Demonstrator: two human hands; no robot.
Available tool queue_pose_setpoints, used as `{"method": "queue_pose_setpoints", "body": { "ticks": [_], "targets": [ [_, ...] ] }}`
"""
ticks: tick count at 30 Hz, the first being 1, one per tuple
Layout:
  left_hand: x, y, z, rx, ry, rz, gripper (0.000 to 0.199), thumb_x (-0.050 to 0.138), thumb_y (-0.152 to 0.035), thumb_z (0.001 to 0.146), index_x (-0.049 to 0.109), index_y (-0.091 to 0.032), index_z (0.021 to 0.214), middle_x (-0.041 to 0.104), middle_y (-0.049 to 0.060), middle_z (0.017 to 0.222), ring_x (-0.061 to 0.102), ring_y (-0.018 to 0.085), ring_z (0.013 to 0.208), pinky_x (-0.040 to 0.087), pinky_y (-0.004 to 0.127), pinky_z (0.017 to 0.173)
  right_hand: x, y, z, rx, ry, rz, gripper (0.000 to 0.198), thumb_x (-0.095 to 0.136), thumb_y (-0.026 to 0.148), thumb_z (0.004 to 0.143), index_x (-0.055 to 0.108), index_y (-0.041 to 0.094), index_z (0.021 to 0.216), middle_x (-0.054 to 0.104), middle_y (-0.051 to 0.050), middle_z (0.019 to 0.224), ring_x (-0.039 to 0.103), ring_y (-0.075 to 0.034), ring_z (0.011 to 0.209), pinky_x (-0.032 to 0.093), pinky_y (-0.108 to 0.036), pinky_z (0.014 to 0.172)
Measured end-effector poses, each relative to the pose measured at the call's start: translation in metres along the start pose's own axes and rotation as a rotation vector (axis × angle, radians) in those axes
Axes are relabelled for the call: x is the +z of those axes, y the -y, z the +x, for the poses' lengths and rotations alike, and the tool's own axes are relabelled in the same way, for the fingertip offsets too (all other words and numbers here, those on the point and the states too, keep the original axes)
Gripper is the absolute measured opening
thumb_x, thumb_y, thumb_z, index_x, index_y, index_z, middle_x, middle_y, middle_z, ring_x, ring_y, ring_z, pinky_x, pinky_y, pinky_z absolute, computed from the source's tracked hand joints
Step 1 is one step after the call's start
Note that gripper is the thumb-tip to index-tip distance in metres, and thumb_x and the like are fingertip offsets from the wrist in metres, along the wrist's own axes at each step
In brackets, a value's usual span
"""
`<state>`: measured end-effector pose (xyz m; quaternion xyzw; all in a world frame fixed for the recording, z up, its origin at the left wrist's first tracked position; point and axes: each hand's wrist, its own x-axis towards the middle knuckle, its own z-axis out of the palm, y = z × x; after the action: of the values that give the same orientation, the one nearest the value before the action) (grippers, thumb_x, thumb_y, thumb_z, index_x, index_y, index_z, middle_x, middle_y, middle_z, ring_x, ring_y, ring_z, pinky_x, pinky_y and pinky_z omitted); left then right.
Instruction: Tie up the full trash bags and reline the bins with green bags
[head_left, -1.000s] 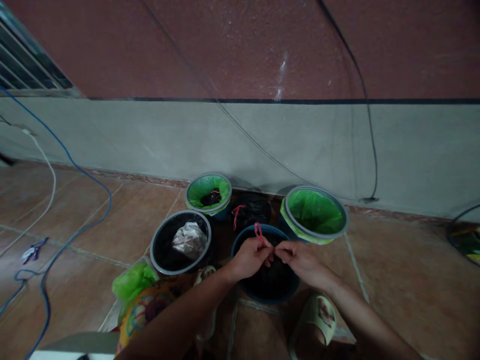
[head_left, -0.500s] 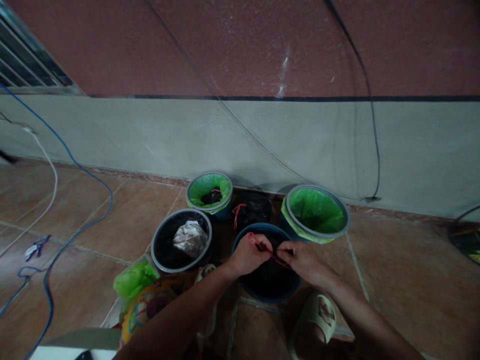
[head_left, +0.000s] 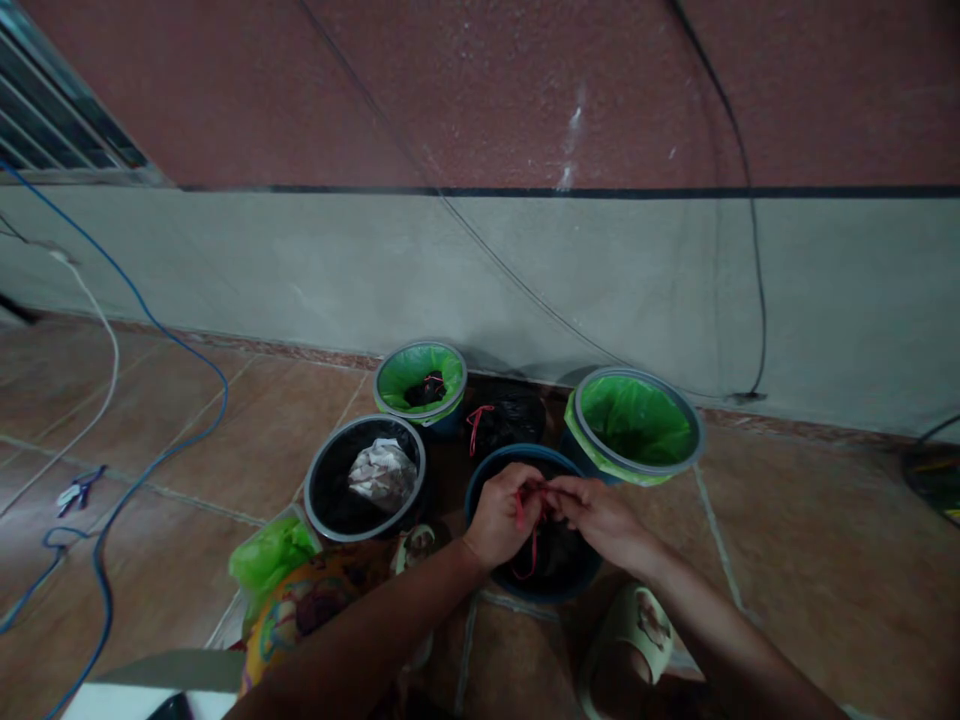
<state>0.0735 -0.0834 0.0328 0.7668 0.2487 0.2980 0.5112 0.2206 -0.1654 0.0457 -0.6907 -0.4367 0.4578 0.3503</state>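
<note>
Left hand (head_left: 504,522), right hand (head_left: 598,512), pinching red string (head_left: 520,510) (slack pointing downward)

I see the left hand (head_left: 504,515) and the right hand (head_left: 604,520) bare, also both forearms (head_left: 694,590). The right slipper (head_left: 627,622) is pale yellowish green, with brownish picture on its broad strap; the left slipper (head_left: 406,551) looks similar. The orange-yellow cloth (head_left: 289,625), multicoloured in pattern, seems to be clothing.

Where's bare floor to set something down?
Bare tile lies right of the right green-lined bin, and between blue cable and black-lined bin. Crowded: the blue bin, where left hand and right hand pinch red drawstring.
</note>
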Motion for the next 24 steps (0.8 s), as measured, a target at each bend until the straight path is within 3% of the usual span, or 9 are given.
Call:
{"method": "queue_pose_setpoints", "body": {
  "ticks": [5, 10, 13, 16, 19, 22, 24],
  "targets": [
    [0.002, 0.002, -0.001, -0.113, 0.043, -0.01, 0.011, 0.055, -0.012, 0.081, 0.065, -0.017, 0.079, 0.063, -0.001, 0.074, 0.059, 0.01, 0.069, 0.047, 0.021, 0.065, 0.0, -0.007, 0.001, 0.077, -0.033, -0.028, 0.029, 0.05, 0.046, 0.08, 0.062, 0.021, 0.073, 0.059, -0.001, 0.065, 0.053, -0.015, 0.064, 0.038, -0.028, 0.059],
    [-0.001, 0.001, 0.004, -0.141, 0.119, -0.046, 0.019, 0.051, -0.008, 0.079, 0.067, -0.017, 0.077, 0.066, -0.001, 0.074, 0.06, 0.01, 0.067, 0.046, 0.02, 0.066, -0.001, -0.008, -0.001, 0.008, -0.081, -0.196, 0.022, 0.045, 0.032, 0.086, 0.059, 0.022, 0.072, 0.062, -0.001, 0.067, 0.056, -0.015, 0.066, 0.038, -0.028, 0.062],
    [-0.007, 0.004, 0.006, -0.112, 0.178, 0.122, 0.023, 0.049, -0.004, 0.077, 0.068, -0.018, 0.076, 0.067, 0.0, 0.074, 0.059, 0.011, 0.068, 0.045, 0.021, 0.067, -0.006, -0.008, -0.003, -0.01, -0.099, -0.416, 0.019, 0.045, 0.02, 0.085, 0.061, 0.022, 0.076, 0.066, -0.002, 0.072, 0.059, -0.016, 0.071, 0.037, -0.028, 0.067],
    [-0.013, 0.012, 0.007, -0.1, 0.239, 0.317, 0.027, 0.047, 0.0, 0.074, 0.067, -0.017, 0.071, 0.064, 0.0, 0.073, 0.058, 0.012, 0.069, 0.044, 0.022, 0.069, -0.011, -0.012, -0.003, 0.081, -0.104, -0.672, 0.019, 0.044, 0.014, 0.085, 0.06, 0.021, 0.077, 0.065, -0.004, 0.072, 0.058, -0.017, 0.071, 0.031, -0.029, 0.064],
    [-0.016, 0.022, 0.006, -0.17, 0.295, 0.441, 0.027, 0.047, 0.0, 0.073, 0.067, -0.018, 0.072, 0.065, 0.001, 0.075, 0.059, 0.013, 0.072, 0.046, 0.024, 0.073, -0.013, -0.02, -0.001, 0.142, -0.066, -0.753, 0.019, 0.043, 0.016, 0.087, 0.06, 0.021, 0.081, 0.065, -0.004, 0.072, 0.057, -0.017, 0.07, 0.028, -0.03, 0.062],
    [-0.016, 0.03, 0.005, -0.221, 0.342, 0.516, 0.03, 0.047, -0.005, 0.076, 0.07, -0.019, 0.088, 0.068, 0.003, 0.09, 0.062, 0.015, 0.083, 0.05, 0.027, 0.084, -0.012, -0.027, 0.0, 0.117, -0.035, -0.701, 0.019, 0.042, 0.019, 0.089, 0.058, 0.021, 0.08, 0.064, -0.003, 0.073, 0.057, -0.016, 0.072, 0.029, -0.029, 0.064],
    [-0.015, 0.033, 0.002, -0.215, 0.363, 0.574, 0.043, 0.054, -0.011, 0.075, 0.067, -0.02, 0.115, 0.066, 0.007, 0.114, 0.061, 0.02, 0.104, 0.048, 0.031, 0.098, -0.01, -0.029, -0.001, 0.089, -0.025, -0.67, 0.019, 0.041, 0.02, 0.09, 0.057, 0.021, 0.078, 0.063, -0.003, 0.073, 0.057, -0.016, 0.073, 0.031, -0.029, 0.066]
  ]
}}
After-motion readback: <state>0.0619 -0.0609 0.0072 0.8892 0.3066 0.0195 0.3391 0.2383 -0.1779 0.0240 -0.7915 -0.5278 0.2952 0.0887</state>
